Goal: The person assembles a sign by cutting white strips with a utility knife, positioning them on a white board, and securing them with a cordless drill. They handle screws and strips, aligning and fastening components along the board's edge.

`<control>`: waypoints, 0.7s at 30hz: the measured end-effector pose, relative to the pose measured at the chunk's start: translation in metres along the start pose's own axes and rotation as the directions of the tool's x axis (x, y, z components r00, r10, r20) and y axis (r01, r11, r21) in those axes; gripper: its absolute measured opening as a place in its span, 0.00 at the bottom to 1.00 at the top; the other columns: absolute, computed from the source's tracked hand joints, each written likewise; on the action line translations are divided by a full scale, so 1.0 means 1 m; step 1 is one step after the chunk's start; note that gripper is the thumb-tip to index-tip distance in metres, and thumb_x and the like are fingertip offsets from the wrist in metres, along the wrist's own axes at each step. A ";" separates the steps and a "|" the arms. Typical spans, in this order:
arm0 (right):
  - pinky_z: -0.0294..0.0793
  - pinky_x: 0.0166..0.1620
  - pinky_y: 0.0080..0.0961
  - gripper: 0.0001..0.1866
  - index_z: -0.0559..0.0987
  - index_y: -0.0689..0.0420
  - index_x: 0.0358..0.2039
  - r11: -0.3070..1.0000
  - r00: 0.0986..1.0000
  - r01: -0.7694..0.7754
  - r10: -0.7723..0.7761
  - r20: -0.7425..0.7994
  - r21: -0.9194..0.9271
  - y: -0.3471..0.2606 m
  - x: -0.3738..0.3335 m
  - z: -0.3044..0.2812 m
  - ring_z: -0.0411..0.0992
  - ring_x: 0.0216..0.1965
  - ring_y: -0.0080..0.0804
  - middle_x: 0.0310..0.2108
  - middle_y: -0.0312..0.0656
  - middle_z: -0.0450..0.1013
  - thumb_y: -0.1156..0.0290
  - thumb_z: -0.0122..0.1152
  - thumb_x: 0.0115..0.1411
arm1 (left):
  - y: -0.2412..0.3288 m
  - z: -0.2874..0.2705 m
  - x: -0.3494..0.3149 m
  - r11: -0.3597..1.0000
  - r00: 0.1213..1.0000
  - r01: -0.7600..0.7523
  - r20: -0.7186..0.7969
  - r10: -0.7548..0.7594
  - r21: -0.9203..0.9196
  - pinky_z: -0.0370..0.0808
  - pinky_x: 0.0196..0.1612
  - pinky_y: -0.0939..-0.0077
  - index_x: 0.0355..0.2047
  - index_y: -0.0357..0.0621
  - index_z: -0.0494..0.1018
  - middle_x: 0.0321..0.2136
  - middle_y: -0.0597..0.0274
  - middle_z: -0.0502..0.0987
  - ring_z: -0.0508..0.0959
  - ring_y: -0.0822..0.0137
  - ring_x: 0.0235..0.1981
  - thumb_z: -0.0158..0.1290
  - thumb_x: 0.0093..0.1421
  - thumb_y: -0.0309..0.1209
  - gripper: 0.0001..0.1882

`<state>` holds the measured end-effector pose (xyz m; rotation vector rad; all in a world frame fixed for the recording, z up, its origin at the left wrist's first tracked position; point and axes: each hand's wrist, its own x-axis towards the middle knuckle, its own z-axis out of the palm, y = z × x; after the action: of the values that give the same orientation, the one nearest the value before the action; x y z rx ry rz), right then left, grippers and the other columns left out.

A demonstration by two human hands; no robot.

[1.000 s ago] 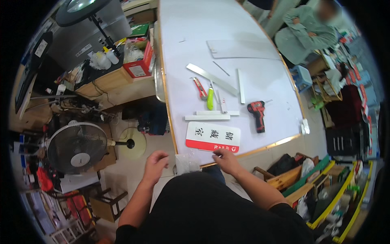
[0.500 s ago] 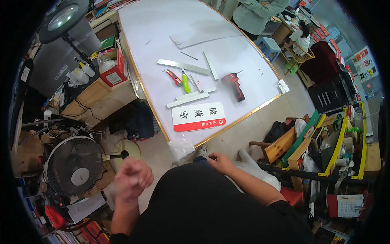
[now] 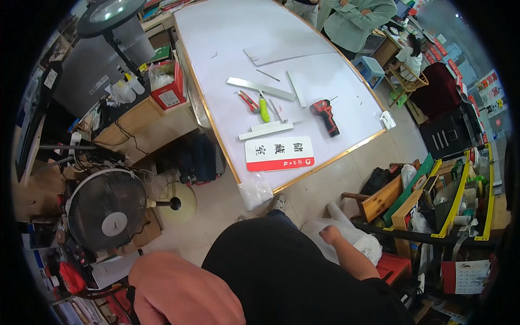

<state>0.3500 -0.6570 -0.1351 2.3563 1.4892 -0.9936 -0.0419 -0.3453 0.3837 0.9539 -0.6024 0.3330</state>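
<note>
My left hand [image 3: 184, 290] is raised very close at the lower left, its back toward me; its fingers are hidden. My right hand [image 3: 330, 235] hangs at the right of my body, over a roll of clear plastic wrap [image 3: 355, 241], its fingers curled and nothing visible in them. On the white table [image 3: 216, 27] lie a white-and-red sign plate [image 3: 279, 147], a red-and-black cordless drill [image 3: 326, 116], a red utility knife [image 3: 248, 102] and a lime-green-handled tool [image 3: 264, 110]. Several pale metal strips [image 3: 261, 89] lie around them, with a thin dark rod [image 3: 268, 75] beyond.
A standing fan [image 3: 105, 208] is at the left, below a bench with a red box [image 3: 169, 89] and a magnifier lamp [image 3: 108, 13]. Plastic wraps the table's near corner [image 3: 255, 192]. A crowded rack [image 3: 449, 200] stands right. A person with folded arms [image 3: 355, 21] stands behind the table.
My left hand has come up much closer. My right hand has moved right, away from my waist. The view has shifted, so the table sits farther right; its tools have not moved.
</note>
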 end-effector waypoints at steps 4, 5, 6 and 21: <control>0.78 0.44 0.40 0.22 0.84 0.64 0.31 0.983 0.982 -0.144 0.128 0.136 0.114 -0.033 -0.002 0.003 0.79 0.33 0.51 0.27 0.53 0.80 0.55 0.55 0.58 | -0.002 0.002 -0.002 0.993 0.999 -0.043 0.008 0.044 -0.108 0.68 0.23 0.70 0.46 0.36 0.80 0.29 0.59 0.77 0.76 0.62 0.23 0.49 0.71 0.37 0.17; 0.79 0.43 0.39 0.21 0.84 0.63 0.31 0.971 0.988 -0.122 0.098 0.119 0.208 -0.045 -0.003 0.001 0.79 0.32 0.48 0.27 0.52 0.80 0.55 0.56 0.57 | -0.002 0.001 -0.003 0.993 0.999 -0.043 0.027 0.046 -0.105 0.68 0.23 0.70 0.45 0.37 0.81 0.29 0.59 0.76 0.75 0.62 0.23 0.49 0.71 0.37 0.16; 0.79 0.42 0.39 0.21 0.84 0.63 0.31 0.955 0.990 -0.118 0.090 0.112 0.272 -0.058 -0.002 -0.005 0.80 0.31 0.46 0.26 0.51 0.80 0.55 0.57 0.57 | -0.003 0.000 -0.003 0.994 0.998 -0.043 0.048 0.048 -0.101 0.67 0.23 0.70 0.45 0.39 0.81 0.29 0.60 0.75 0.75 0.63 0.23 0.49 0.71 0.37 0.16; 0.78 0.49 0.40 0.20 0.85 0.63 0.35 0.842 0.968 -0.231 0.252 0.024 0.487 -0.091 -0.023 -0.051 0.79 0.42 0.55 0.36 0.57 0.81 0.57 0.62 0.54 | -0.021 -0.037 0.011 0.885 0.960 0.097 0.276 0.037 -0.455 0.67 0.23 0.65 0.44 0.40 0.80 0.31 0.56 0.75 0.75 0.58 0.24 0.51 0.69 0.35 0.13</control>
<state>0.2884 -0.6060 -0.0648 2.8275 0.9910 -1.3873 -0.0104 -0.3254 0.3603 0.5439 -0.8786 0.0149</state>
